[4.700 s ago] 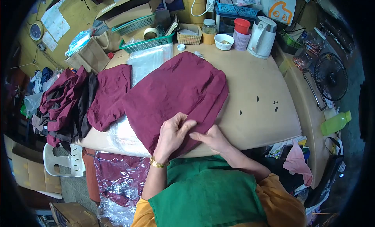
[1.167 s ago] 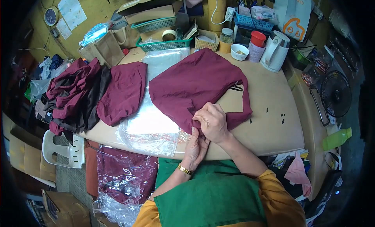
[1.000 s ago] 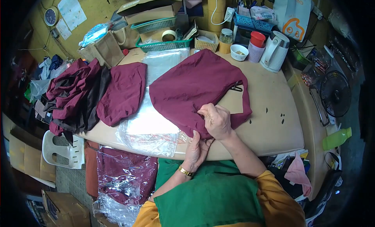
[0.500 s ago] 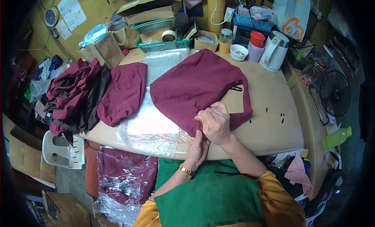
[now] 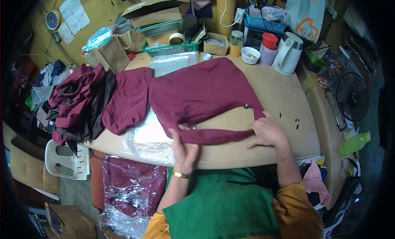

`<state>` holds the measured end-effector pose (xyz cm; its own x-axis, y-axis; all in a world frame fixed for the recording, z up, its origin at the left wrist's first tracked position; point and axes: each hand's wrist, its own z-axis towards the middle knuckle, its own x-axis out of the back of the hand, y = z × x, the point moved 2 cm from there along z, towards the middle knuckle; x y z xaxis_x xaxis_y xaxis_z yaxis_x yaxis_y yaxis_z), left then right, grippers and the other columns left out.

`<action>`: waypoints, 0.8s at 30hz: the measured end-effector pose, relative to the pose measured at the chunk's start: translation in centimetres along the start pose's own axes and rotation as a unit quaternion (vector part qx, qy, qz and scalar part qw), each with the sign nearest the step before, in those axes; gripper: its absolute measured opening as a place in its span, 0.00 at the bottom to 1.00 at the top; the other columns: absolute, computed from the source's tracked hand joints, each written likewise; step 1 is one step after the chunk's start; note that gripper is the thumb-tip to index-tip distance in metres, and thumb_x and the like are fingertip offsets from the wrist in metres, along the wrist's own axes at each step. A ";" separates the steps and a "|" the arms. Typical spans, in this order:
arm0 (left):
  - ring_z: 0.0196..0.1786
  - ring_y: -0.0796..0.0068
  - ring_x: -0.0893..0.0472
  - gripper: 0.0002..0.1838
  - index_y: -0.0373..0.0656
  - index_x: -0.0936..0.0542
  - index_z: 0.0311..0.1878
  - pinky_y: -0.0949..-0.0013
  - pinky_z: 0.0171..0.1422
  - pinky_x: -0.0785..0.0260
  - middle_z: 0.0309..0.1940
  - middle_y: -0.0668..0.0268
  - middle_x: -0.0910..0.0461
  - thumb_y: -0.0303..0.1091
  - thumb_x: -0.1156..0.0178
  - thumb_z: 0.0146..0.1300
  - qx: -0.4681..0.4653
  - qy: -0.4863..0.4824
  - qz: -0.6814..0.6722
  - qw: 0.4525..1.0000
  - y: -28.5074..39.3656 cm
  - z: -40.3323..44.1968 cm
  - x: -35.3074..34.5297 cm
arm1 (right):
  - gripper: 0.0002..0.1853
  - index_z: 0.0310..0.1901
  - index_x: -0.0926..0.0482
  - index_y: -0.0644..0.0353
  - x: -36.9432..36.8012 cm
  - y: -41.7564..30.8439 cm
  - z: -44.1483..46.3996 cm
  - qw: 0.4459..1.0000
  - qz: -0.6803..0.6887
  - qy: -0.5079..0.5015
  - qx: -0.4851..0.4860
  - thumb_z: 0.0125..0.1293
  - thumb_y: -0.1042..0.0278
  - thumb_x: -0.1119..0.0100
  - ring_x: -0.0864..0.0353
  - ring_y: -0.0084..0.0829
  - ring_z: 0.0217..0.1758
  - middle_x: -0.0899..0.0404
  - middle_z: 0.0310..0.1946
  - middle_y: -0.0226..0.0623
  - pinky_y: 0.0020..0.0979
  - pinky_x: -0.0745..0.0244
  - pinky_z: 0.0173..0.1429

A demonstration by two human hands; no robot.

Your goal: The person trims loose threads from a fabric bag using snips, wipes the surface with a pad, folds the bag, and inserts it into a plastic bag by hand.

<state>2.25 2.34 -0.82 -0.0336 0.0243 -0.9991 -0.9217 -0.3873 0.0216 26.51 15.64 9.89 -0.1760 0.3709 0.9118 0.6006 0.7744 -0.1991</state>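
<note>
A maroon garment [image 5: 201, 89] lies spread on the beige table, with an opening between its body and a narrow strip along the near side. My left hand [image 5: 184, 150], with a gold watch on the wrist, grips the strip's left end between thumb and fingers. At the strip's right end, my right hand [image 5: 267, 130] has its fingers closed on the garment's corner. A small dark fitting [image 5: 246, 106] shows at the opening's edge. To the left lie a folded maroon piece [image 5: 128, 97] and a heap of maroon and black garments [image 5: 76, 101].
Clear plastic bags [image 5: 144, 142] lie partly under the garment. Along the back stand a green basket [image 5: 173, 48], a white bowl [image 5: 250, 55], a red-lidded cup [image 5: 268, 48] and a kettle [image 5: 288, 54]. A fan [image 5: 352, 94] and green bottle [image 5: 354, 143] are at the right.
My hands have moved apart, the right one toward the right and the left one leftward. The garment's near strip is now stretched between them, and the opening is longer and flatter.
</note>
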 end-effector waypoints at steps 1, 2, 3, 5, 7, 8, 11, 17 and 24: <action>0.50 0.72 0.18 0.18 0.47 0.23 0.57 0.55 0.67 0.29 0.46 0.69 0.15 0.45 0.42 0.70 -0.043 0.067 -0.001 0.997 1.0 -0.1 -2.1 | 0.32 0.47 0.15 0.57 -0.3 0.8 -0.9 0.998 -0.003 0.042 -0.035 0.44 0.42 0.26 0.17 0.45 0.48 0.15 0.35 0.47 0.56 0.44 0.71; 0.49 0.72 0.17 0.18 0.46 0.23 0.58 0.55 0.66 0.29 0.45 0.69 0.15 0.45 0.43 0.71 -0.049 0.065 0.013 0.997 2.5 0.0 -2.2 | 0.31 0.45 0.14 0.57 -0.4 1.3 -1.5 0.994 -0.007 0.084 -0.070 0.45 0.41 0.26 0.17 0.45 0.48 0.15 0.34 0.46 0.59 0.48 0.73; 0.48 0.72 0.17 0.18 0.46 0.23 0.59 0.55 0.66 0.29 0.45 0.69 0.14 0.45 0.44 0.71 -0.056 0.062 0.028 0.996 3.8 0.2 -2.3 | 0.31 0.45 0.14 0.57 -0.4 1.0 -2.0 0.994 -0.008 0.084 -0.073 0.45 0.41 0.26 0.17 0.45 0.48 0.15 0.34 0.46 0.59 0.48 0.73; 0.49 0.71 0.17 0.18 0.44 0.23 0.59 0.56 0.63 0.27 0.45 0.67 0.15 0.44 0.47 0.74 -0.024 -0.024 0.028 0.999 4.5 0.3 -0.4 | 0.33 0.46 0.15 0.59 -0.2 0.2 -3.0 0.995 -0.014 0.053 -0.087 0.44 0.40 0.26 0.16 0.44 0.47 0.14 0.34 0.44 0.63 0.55 0.76; 0.49 0.69 0.17 0.18 0.42 0.24 0.59 0.58 0.62 0.25 0.46 0.64 0.15 0.42 0.50 0.75 0.073 -0.078 -0.009 0.994 4.6 0.3 0.7 | 0.32 0.44 0.14 0.59 -0.6 0.7 -3.9 0.993 -0.016 0.075 -0.088 0.44 0.40 0.26 0.15 0.43 0.45 0.14 0.33 0.42 0.58 0.48 0.74; 0.48 0.68 0.16 0.18 0.40 0.24 0.58 0.60 0.60 0.23 0.44 0.63 0.14 0.43 0.52 0.77 0.064 -0.021 0.040 0.997 4.7 -0.1 1.6 | 0.31 0.42 0.14 0.59 -0.5 1.6 -4.2 0.995 0.042 0.064 -0.072 0.45 0.40 0.26 0.15 0.42 0.45 0.14 0.34 0.42 0.55 0.45 0.71; 0.66 0.62 0.26 0.25 0.40 0.36 0.70 0.56 0.70 0.32 0.64 0.55 0.26 0.45 0.61 0.78 0.063 0.039 0.149 0.986 2.1 -2.4 -3.2 | 0.23 0.36 0.15 0.60 0.9 -0.7 -4.1 0.981 0.125 0.112 -0.096 0.50 0.47 0.26 0.15 0.40 0.42 0.14 0.35 0.38 0.43 0.36 0.62; 0.70 0.64 0.31 0.27 0.39 0.42 0.72 0.60 0.73 0.36 0.70 0.55 0.34 0.45 0.59 0.79 0.090 -0.031 0.297 0.950 -2.5 -3.4 -5.3 | 0.08 0.31 0.18 0.54 1.3 -12.5 -0.6 0.811 0.089 0.547 0.186 0.51 0.67 0.27 0.22 0.28 0.36 0.22 0.28 0.26 0.37 0.35 0.54; 0.64 0.72 0.28 0.20 0.44 0.31 0.63 0.62 0.71 0.36 0.60 0.66 0.27 0.47 0.56 0.78 0.099 -0.001 0.282 0.954 -3.8 -4.1 -1.8 | 0.12 0.34 0.17 0.56 -0.1 -13.2 3.3 0.810 0.029 0.565 0.154 0.50 0.61 0.27 0.26 0.29 0.33 0.24 0.29 0.26 0.39 0.38 0.52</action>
<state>7.38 -0.06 0.70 -0.5469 -0.1346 -0.8263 -0.8117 -0.1567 0.5627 16.01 7.08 11.28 0.7767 -0.1601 0.6093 0.3282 0.9284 -0.1744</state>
